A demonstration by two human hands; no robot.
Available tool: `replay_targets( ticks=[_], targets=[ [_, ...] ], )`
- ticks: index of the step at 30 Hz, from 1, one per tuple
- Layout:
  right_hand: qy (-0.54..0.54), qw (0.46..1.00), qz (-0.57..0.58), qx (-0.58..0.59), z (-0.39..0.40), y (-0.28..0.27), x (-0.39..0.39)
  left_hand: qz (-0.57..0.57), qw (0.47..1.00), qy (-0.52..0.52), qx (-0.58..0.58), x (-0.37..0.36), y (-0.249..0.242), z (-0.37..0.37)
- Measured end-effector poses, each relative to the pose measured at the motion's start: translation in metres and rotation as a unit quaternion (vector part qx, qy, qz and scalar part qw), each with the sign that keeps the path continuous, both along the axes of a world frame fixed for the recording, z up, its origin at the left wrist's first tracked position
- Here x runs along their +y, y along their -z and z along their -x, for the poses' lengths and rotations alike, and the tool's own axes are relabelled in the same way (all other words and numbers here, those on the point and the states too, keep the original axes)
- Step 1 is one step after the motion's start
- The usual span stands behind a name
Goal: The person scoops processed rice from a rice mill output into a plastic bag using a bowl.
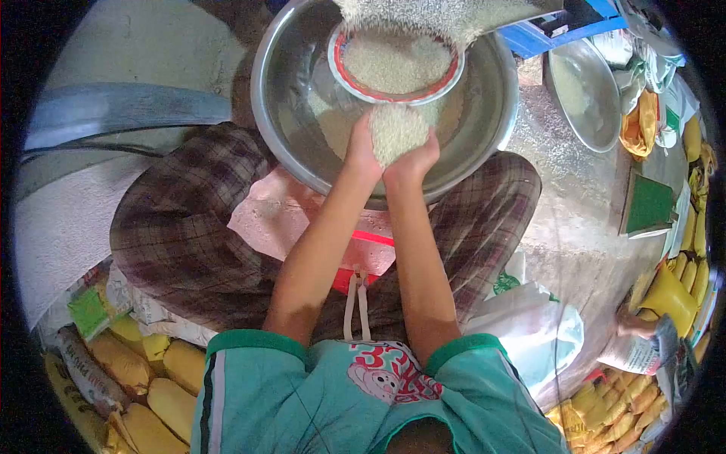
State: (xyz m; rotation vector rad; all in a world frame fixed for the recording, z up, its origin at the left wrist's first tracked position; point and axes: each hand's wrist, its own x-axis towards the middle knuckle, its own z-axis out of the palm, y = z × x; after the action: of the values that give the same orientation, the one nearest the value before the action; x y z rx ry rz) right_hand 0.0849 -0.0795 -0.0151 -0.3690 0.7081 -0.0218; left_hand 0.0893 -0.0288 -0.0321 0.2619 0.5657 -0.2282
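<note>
Rice [397,136], one heap: we are apparently scooping, holding it in left hand [363,153] and right hand [417,157], fingers curled about it, over the basin [283,106], at the bowl's [401,97] near side, any next move presumably calling for steadiness.

Overall light: moderate and uneven, brighter right of centre than at lower left
Metal basin [484,83]: pale glare along its right rim, soft reflections on the inner wall
Cupped grain [397,136]: brightly lit, kernels slightly soft
Falling grain [431,17]: speckled and blurred at top centre
Plaid trousers [181,197]: dim, folds sunk in shadow
White plastic bag [533,329]: nearly washed out, lower right
Yellow packs [616,405]: bent by wide-angle distortion, smeared
Corners: black vignette, noisy
</note>
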Motion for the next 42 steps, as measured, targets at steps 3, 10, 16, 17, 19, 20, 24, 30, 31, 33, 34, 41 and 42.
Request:
replay_targets(
  ticks=[3, 10, 16, 17, 19, 20, 24, 30, 31, 33, 34, 41, 42],
  targets=[
    [-0.021, 0.997, 0.037, -0.068, -0.032, -0.032, 0.004, 0.012, 0.998, 0.005, -0.059, 0.007, -0.023, -0.036],
    [-0.021, 0.975, 0.190, -0.108, -0.102, -0.024, -0.021, -0.805, 0.546, -0.129, -0.192, 0.053, -0.017, -0.107],
    [0.065, 0.817, 0.570, 0.057, -0.056, 0.047, -0.049, -0.839, 0.540, 0.070, -0.008, 0.113, 0.042, -0.038],
    [0.015, 0.786, 0.615, 0.063, -0.042, 0.075, -0.051, -0.853, 0.503, 0.136, -0.028, 0.112, 0.052, -0.030],
    [-0.034, 0.749, 0.658, 0.069, -0.030, 0.096, -0.051, -0.848, 0.491, 0.201, -0.016, 0.101, 0.068, -0.026],
    [-0.126, 0.659, 0.735, 0.095, -0.026, 0.101, -0.046, -0.840, 0.475, 0.263, -0.005, 0.093, 0.074, -0.026],
    [-0.264, 0.648, 0.700, 0.140, -0.009, 0.084, -0.025, -0.803, 0.534, 0.263, -0.011, 0.055, 0.074, -0.004],
    [-0.252, 0.836, 0.455, 0.176, -0.003, 0.130, -0.020, -0.498, 0.837, 0.195, 0.114, 0.022, 0.132, 0.006],
    [-0.251, 0.836, 0.455, 0.174, -0.003, 0.125, -0.016, -0.329, 0.915, 0.189, 0.140, 0.022, 0.122, 0.001],
    [-0.117, 0.985, 0.087, 0.096, 0.001, 0.112, -0.007, -0.147, 0.960, 0.177, 0.160, 0.016, 0.091, -0.004],
    [-0.118, 0.985, 0.087, 0.094, 0.001, 0.099, -0.003, -0.120, 0.970, 0.139, 0.156, 0.010, 0.064, -0.004],
    [-0.026, 0.996, 0.082, 0.008, -0.027, -0.014, 0.005, -0.091, 0.994, 0.063, -0.006, 0.004, -0.021, -0.031],
    [-0.026, 0.996, 0.066, -0.058, -0.036, -0.026, 0.006, -0.083, 0.996, 0.029, -0.001, 0.003, -0.039, -0.042]
  ],
)
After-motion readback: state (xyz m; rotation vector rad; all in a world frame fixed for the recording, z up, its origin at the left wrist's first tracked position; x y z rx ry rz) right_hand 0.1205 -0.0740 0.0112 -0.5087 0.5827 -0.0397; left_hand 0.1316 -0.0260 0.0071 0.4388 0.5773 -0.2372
